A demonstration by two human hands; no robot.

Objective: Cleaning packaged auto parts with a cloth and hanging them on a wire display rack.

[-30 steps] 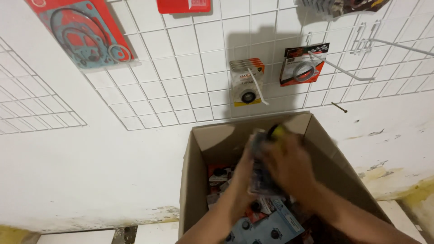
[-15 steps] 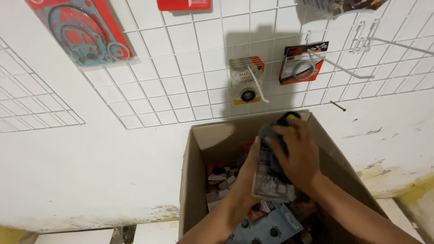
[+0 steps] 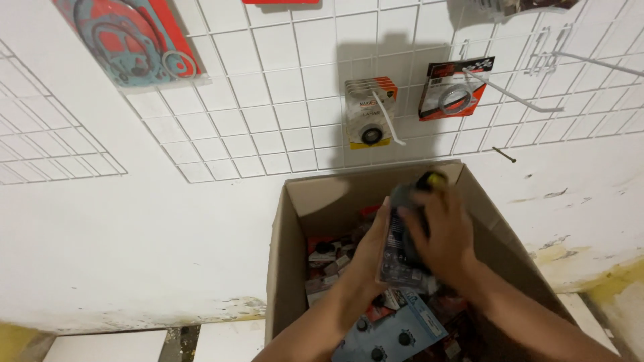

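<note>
Both my hands hold a stack of flat carded packs (image 3: 402,258) above an open cardboard box (image 3: 288,255). My right hand (image 3: 439,234) wraps over the stack's front and right side. My left hand (image 3: 372,258) grips it from the left and behind. The packs are dark with a yellow tab at the top, blurred by motion. Inside the box lie several more small packs, red, black and blue, with a blue card with round parts (image 3: 396,332) near the front.
A white wire grid panel (image 3: 268,100) covers the wall. On it hang a yellow-and-red pack (image 3: 369,110) on a hook, a red-and-black pack with a ring (image 3: 453,90), and a gasket sheet (image 3: 127,40). Bare hooks (image 3: 583,60) jut out at the right.
The stack of packs rose out of the box between my hands, then sank slightly and tilted; both hands kept hold of it throughout.
</note>
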